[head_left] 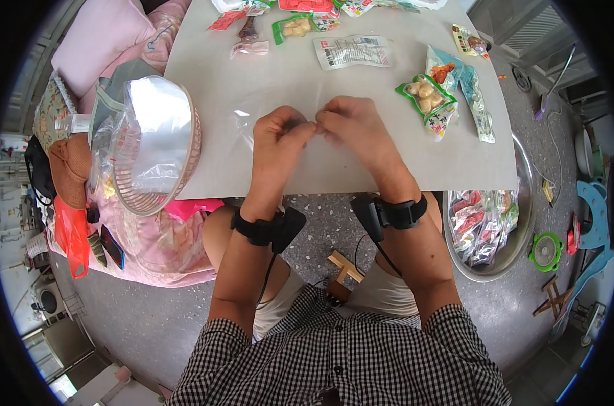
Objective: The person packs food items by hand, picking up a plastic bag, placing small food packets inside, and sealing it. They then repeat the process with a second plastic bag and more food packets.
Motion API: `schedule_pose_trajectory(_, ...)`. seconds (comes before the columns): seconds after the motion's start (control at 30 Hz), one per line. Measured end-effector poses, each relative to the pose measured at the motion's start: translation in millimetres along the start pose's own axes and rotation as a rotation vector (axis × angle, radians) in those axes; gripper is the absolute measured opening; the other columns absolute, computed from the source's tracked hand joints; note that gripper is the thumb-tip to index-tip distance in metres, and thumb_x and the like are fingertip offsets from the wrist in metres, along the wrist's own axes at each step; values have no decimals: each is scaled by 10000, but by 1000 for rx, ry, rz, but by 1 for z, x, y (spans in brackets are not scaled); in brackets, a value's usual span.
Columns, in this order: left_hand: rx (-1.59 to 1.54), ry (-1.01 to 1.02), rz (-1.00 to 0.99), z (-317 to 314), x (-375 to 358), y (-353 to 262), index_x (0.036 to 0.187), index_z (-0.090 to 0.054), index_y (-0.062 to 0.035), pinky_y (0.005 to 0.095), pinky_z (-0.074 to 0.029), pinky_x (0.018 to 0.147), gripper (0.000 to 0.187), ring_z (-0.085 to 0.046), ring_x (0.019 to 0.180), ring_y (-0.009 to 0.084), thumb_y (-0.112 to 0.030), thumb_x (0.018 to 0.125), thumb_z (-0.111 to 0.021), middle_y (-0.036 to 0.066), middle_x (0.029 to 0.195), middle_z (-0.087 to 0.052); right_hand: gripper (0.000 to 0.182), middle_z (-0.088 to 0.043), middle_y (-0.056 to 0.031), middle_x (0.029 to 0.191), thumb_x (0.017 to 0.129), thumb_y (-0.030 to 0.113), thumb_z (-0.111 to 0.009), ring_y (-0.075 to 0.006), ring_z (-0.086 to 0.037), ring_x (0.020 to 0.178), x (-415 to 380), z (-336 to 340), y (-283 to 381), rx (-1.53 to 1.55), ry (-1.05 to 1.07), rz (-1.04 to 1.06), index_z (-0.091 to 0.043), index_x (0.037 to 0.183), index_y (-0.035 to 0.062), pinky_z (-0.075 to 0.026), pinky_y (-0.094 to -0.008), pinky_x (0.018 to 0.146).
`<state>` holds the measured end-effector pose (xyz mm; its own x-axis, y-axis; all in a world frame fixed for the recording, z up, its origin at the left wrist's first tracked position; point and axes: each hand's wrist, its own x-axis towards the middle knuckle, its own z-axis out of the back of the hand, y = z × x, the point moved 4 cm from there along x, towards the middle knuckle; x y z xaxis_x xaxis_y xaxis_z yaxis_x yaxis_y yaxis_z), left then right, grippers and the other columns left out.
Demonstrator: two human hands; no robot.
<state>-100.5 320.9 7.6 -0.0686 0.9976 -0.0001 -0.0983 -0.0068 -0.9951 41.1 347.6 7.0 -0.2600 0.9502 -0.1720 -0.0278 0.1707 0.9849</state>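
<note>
My left hand [282, 127] and my right hand [351, 124] meet over the middle of the white table [219, 159]. Both are closed in a pinch, fingertips almost touching, at what looks like the edge of a clear plastic film [245, 125]; its outline is hard to make out. Beyond the hands lies a silver printed packet [353, 53]. To their right rests a green-edged packet of round pale pieces [427, 97], beside a teal packet [475, 101]. Another green packet [297, 28] is at the back, near a packet with a dark piece [249, 37].
A basket [193, 145] with clear and silvery plastic stands at the table's left edge. Several packets line the back, and a small one [470, 42] lies at the back right. A metal basin [486, 274] full of packets is on the floor at right.
</note>
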Motion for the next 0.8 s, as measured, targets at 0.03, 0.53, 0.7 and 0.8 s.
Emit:
schedule_pose_trajectory(0.03, 41, -28, -43, 0, 1, 1, 695, -584, 21, 252, -395, 512, 123, -508, 564, 93, -70, 724, -663, 39, 605, -568, 154, -638, -67, 683, 761, 91, -591, -108, -581, 604, 0, -1, 1, -29, -14, 8, -646, 796, -48, -470, -246, 549)
schedule_pose_trajectory(0.53, 779, -314, -562, -3, -22, -43, 666, -494, -18, 409, -428, 510, 118, -539, 562, 336, -36, 685, -609, 130, 646, -533, 121, -642, -199, 730, 722, 92, -588, -355, -626, 699, 2, 9, 3, -614, -375, 288, -625, 728, -24, -500, -412, 662)
schedule_pose_trajectory(0.7, 822, -381, -586, 10, -15, -41, 694, -497, -24, 403, -432, 511, 121, -552, 617, 312, -22, 673, -616, 114, 687, -542, 135, -636, -190, 711, 716, 125, -606, -365, -622, 705, 4, 19, 2, -832, -403, 256, -621, 726, -10, -497, -421, 670)
schedule_pose_trajectory(0.8, 863, -351, -637, 0, -15, -37, 707, -494, -32, 397, -449, 520, 124, -557, 644, 297, -22, 676, -614, 108, 709, -534, 166, -637, -188, 717, 729, 158, -623, -362, -622, 710, 2, 10, 3, -776, -364, 239, -624, 740, -8, -495, -419, 668)
